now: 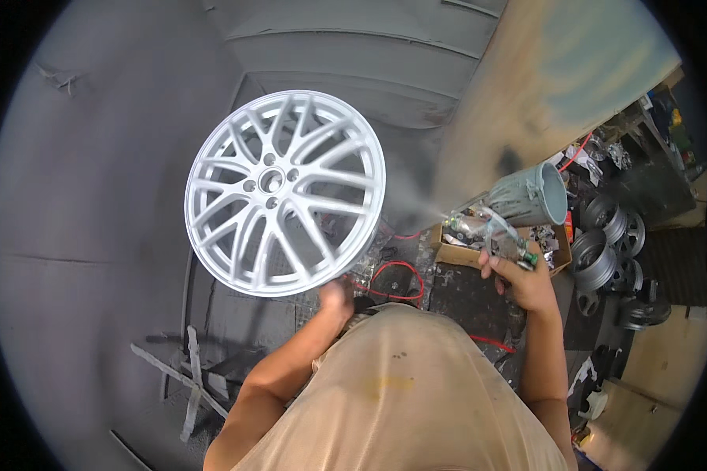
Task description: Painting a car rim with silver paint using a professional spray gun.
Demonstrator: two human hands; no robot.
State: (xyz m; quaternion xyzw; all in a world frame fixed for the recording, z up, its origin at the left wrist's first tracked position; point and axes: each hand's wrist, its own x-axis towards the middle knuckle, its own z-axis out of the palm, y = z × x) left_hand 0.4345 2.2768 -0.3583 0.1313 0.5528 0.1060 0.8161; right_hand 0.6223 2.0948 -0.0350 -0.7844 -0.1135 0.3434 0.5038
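Note:
A white multi-spoke alloy wheel (310, 179) stands in front of me, left of centre, its face toward me. My left hand (336, 297) is at the wheel's lower right edge, slightly blurred; its fingers are mostly hidden, so its grip is unclear. My right hand (529, 284) is wrapped round the handle of a spray gun (501, 235), whose nozzle points left at the wheel. A pale mist spreads between nozzle and rim. On the gun sits a tilted grey-blue paint cup (518, 198) with paint-streaked sides.
A red hose (423, 284) loops across the dark floor. Beyond the gun is a cardboard box (457, 257) of small items. Several bare wheels (595, 259) are piled at the right. A cross-shaped stand (192, 383) is at lower left. A paint-stained panel (518, 102) rises at far right.

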